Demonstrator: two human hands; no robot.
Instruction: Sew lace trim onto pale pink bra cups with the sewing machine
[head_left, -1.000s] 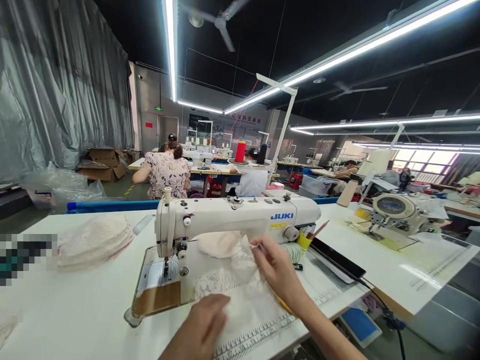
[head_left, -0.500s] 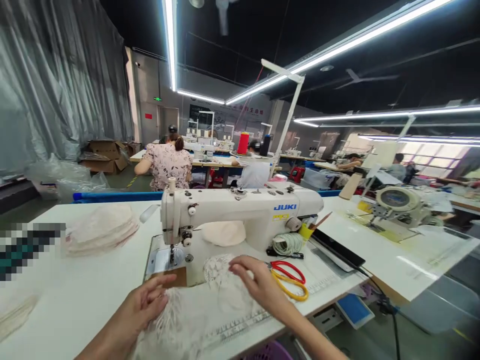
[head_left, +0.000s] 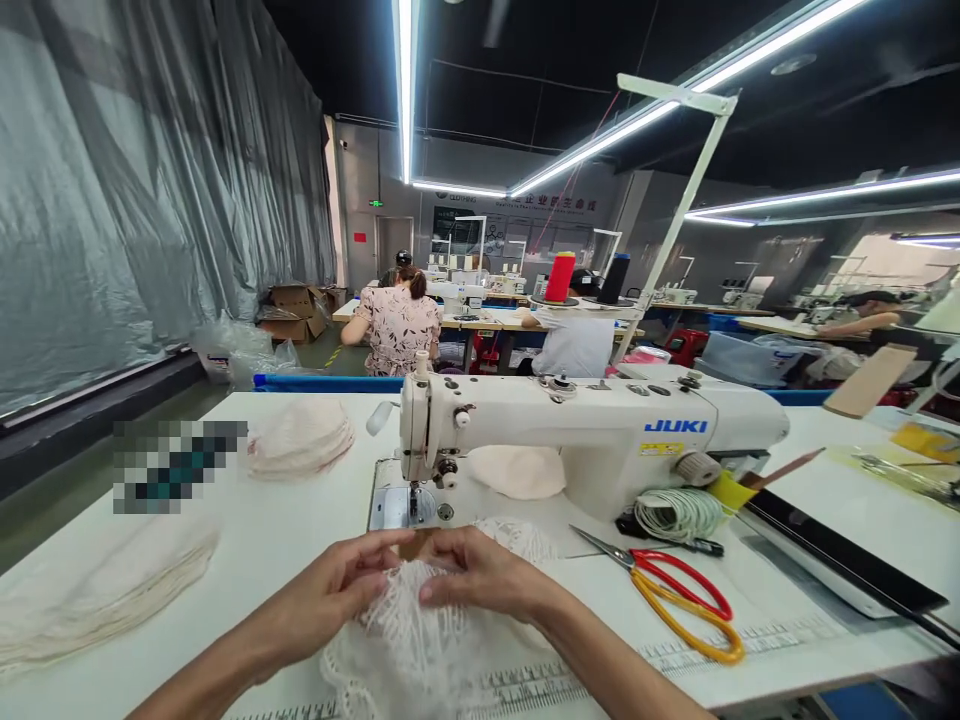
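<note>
A piece of white lace fabric (head_left: 420,640) lies on the white table (head_left: 300,530) in front of a white JUKI sewing machine (head_left: 592,430). My left hand (head_left: 337,595) pinches the lace at its upper left edge. My right hand (head_left: 480,575) grips it just to the right, so the fingertips of both hands nearly meet. Both hands sit close in front of the needle plate (head_left: 401,507). A cream padded cup (head_left: 517,470) rests under the machine's arm.
Scissors with red and yellow handles (head_left: 675,595) lie to the right, near a coil of white cord (head_left: 679,512). Stacks of cream cups (head_left: 300,437) and a second cup stack (head_left: 97,590) sit at the left. Other people sew at tables behind.
The view has swung left. My left hand has come in from the left and my right hand has shifted toward it; both now hold the lace together in front of the needle.
</note>
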